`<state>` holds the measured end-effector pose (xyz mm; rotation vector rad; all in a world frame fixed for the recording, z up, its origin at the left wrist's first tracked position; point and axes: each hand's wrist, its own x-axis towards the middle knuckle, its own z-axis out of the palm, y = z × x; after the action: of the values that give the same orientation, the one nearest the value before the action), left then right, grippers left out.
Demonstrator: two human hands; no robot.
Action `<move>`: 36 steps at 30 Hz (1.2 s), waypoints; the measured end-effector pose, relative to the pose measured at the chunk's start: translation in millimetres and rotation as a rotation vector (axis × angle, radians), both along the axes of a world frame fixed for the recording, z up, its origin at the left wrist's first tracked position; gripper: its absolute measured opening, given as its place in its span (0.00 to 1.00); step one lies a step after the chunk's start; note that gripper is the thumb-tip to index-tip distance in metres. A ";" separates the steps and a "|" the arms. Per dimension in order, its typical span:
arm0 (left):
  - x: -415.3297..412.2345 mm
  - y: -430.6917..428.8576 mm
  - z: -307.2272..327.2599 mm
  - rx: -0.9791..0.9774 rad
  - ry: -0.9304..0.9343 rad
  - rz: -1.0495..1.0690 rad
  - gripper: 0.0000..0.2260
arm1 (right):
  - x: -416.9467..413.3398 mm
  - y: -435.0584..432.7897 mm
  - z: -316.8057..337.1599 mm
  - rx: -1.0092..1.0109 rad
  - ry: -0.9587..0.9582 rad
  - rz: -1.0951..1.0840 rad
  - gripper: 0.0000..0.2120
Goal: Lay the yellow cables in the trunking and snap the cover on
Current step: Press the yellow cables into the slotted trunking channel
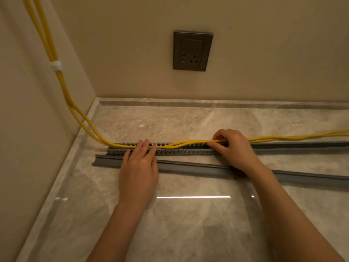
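Far left of the left hand, two cables [181, 145] came down the side wall [28, 129], bound by a white tie [55, 65]. They curved onto the slab [188, 224] and entered the left end of the trunking [175, 151].

Left hand [138, 167]: flat, fingers straight and together, tips pressing down on the cables and the slotted trunking. Nothing gripped. Its palm lay over the cover [188, 166].

Between the hands, the cables ran along the top of the trunking, humped slightly, only partly seated in the channel. Socket [192, 51] on the back wall, up beyond that gap, well apart from everything.

Right hand [233, 148]: fingers curled over the cables, thumb underneath, pinching them just above the trunking. Its wrist crossed over the cover.

Right of the right hand, the cables ran loose behind the trunking, not in it, and out of view at the edge. The trunking also ran on to that edge.

The cover was off, lying open side up on the slab, on the near side of the trunking, just beside it on the left and farther from it toward the right, passing under both hands.
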<state>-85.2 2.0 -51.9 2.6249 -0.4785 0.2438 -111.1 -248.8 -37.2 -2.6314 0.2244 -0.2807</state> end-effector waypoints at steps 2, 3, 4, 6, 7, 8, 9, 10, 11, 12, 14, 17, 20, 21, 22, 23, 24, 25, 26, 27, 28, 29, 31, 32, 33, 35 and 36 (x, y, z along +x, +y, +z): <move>-0.5 0.0 0.4 0.005 0.000 0.002 0.15 | 3.6 -0.3 2.4 0.005 0.006 0.017 0.08; -0.6 0.0 0.7 0.005 0.001 0.003 0.15 | 5.2 0.0 4.1 0.009 -0.009 0.020 0.08; -0.8 -0.1 0.9 0.003 0.001 0.003 0.15 | 5.9 -0.1 6.2 0.011 -0.029 0.020 0.08; -0.8 0.0 1.1 -0.001 0.002 0.007 0.16 | 5.8 -0.6 10.9 0.011 -0.073 0.016 0.08; -0.7 -0.3 1.1 -0.002 0.002 0.008 0.16 | 4.7 -1.2 13.2 0.012 -0.091 0.017 0.07; -0.9 -0.4 1.0 -0.003 0.002 0.010 0.16 | 2.7 -1.9 14.7 0.012 -0.103 0.022 0.07; -1.2 -0.7 1.0 -0.004 0.001 0.012 0.16 | 0.2 -2.3 15.3 0.012 -0.111 0.029 0.07; -1.3 -0.7 1.0 -0.006 0.000 0.015 0.16 | -2.3 -1.7 14.8 0.015 -0.112 0.037 0.06; -1.4 -0.7 1.1 -0.006 0.000 0.016 0.16 | -4.5 -0.5 13.5 0.020 -0.110 0.045 0.06; -1.4 -0.7 1.1 -0.007 -0.002 0.016 0.16 | -6.2 1.2 11.6 0.024 -0.107 0.050 0.05; -1.5 -0.4 0.6 -0.010 -0.006 0.012 0.16 | -8.1 5.2 6.8 0.017 -0.108 0.050 0.05; -1.7 0.4 0.2 -0.022 -0.008 0.004 0.16 | -10.7 10.0 0.1 0.034 -0.164 -0.001 0.05; -2.1 2.1 -0.1 -0.024 0.009 -0.011 0.17 | -15.2 14.4 -3.8 0.087 -0.256 -0.060 0.04; -2.2 2.7 0.0 -0.014 0.015 -0.018 0.18 | -16.5 15.8 -4.5 0.080 -0.283 -0.068 0.04; -2.3 3.1 0.5 -0.001 0.021 -0.023 0.18 | -17.8 17.4 -4.7 0.063 -0.302 -0.064 0.03; -2.4 3.3 1.2 0.014 0.025 -0.026 0.19 | -18.9 19.3 -4.5 0.043 -0.310 -0.045 0.03; -2.8 3.0 2.3 0.024 0.028 -0.026 0.19 | -20.5 21.7 -3.8 0.024 -0.304 -0.012 0.05; -3.7 2.2 3.6 0.025 0.031 -0.029 0.19 | -22.3 24.6 -3.8 0.004 -0.289 0.031 0.07; -5.1 0.5 5.1 0.014 0.032 -0.038 0.19 | -24.4 28.0 -4.4 -0.019 -0.270 0.076 0.09; -7.2 -2.2 7.0 -0.005 0.031 -0.056 0.19 | -26.4 31.7 -5.5 -0.042 -0.245 0.112 0.11; -9.8 -5.9 9.1 -0.023 0.029 -0.083 0.20 | -28.5 35.5 -6.5 -0.063 -0.213 0.132 0.14; -12.7 -10.4 11.0 -0.035 0.026 -0.115 0.20 | -30.4 39.2 -7.1 -0.081 -0.176 0.140 0.16; -18.4 -20.6 13.1 -0.044 0.008 -0.177 0.20 | -33.7 45.0 -7.4 -0.106 -0.112 0.144 0.19; -20.6 -25.4 13.7 -0.039 -0.002 -0.197 0.20 | -34.9 47.7 -7.5 -0.116 -0.087 0.143 0.21; -22.4 -29.6 14.2 -0.026 -0.003 -0.206 0.21 | -35.6 50.0 -7.7 -0.127 -0.064 0.142 0.22; -24.0 -35.5 14.4 0.020 0.003 -0.200 0.21 | -36.1 54.5 -9.3 -0.159 -0.019 0.133 0.24; -23.9 -37.2 13.6 0.044 0.002 -0.193 0.21 | -36.0 56.3 -10.7 -0.173 -0.001 0.127 0.24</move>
<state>-109.1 -35.2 -38.3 2.5980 -0.7385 0.1701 -147.1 -192.5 -47.9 -2.8017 0.0329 -0.2689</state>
